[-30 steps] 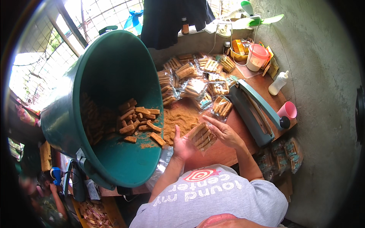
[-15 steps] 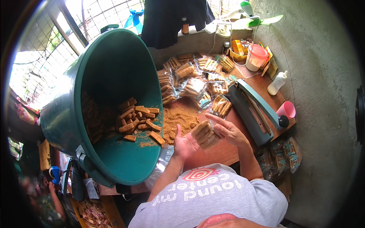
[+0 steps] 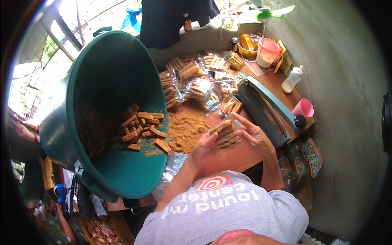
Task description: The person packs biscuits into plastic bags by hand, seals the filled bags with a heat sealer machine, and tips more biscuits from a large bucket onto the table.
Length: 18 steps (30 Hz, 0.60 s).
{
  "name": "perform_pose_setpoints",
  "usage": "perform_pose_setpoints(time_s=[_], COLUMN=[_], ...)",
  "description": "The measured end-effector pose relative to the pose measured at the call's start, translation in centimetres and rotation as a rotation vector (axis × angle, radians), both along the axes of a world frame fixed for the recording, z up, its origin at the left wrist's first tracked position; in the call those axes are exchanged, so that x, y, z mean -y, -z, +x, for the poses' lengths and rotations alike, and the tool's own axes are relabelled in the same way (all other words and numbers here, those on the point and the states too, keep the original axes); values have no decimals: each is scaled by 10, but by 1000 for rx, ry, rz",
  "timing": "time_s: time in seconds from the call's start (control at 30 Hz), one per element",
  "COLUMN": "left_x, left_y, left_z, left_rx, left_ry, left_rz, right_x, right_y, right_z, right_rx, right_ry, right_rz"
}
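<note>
Between my hands is a clear plastic bag of brown bread sticks (image 3: 227, 136), held above the table. My left hand (image 3: 204, 148) grips its left side, thumb along the near edge. At the bag's right end my right hand (image 3: 256, 139) pinches the plastic with thumb and fingers. Just left of them, a pile of brown crumbs (image 3: 183, 128) lies on the tabletop. A large green tub (image 3: 139, 175) rests on its side, with loose bread sticks (image 3: 141, 126) inside. Beyond my hands, several filled bags (image 3: 200, 87) are heaped together.
An impulse sealer (image 3: 263, 110) stands right of my hands. Behind it are a pink-lidded container (image 3: 267, 53), a white bottle (image 3: 292, 79) and a pink cup (image 3: 303, 108). More filled bags (image 3: 302, 159) hang by the table's right edge. Another person (image 3: 59, 220) is at lower left.
My left hand has gone from an open palm under the bag to a grip with the thumb on it. The bag has tilted up slightly. The whole view has shifted a little.
</note>
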<state>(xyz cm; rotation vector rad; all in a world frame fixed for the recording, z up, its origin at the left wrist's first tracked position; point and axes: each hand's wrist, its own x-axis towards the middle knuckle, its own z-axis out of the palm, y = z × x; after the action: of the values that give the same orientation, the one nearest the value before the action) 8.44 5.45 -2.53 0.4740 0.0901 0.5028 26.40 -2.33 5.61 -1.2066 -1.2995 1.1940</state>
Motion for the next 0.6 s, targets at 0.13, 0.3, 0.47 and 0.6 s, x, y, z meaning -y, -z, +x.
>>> perform_pose_setpoints(time_s=[0.13, 0.3, 0.47, 0.6], left_x=[-2, -3, -9, -17], left_y=[-8, -6, 29, 32], left_z=[25, 65, 108, 130], left_rx=[34, 105, -11, -130], left_ry=[91, 208, 161, 168], left_rz=[53, -71, -100, -179], right_x=[28, 59, 41, 24], right_y=[-18, -39, -20, -39], right_z=[20, 55, 96, 101], right_rx=[257, 752, 564, 500], right_ry=[192, 742, 1124, 1044], right_rz=[132, 550, 419, 316])
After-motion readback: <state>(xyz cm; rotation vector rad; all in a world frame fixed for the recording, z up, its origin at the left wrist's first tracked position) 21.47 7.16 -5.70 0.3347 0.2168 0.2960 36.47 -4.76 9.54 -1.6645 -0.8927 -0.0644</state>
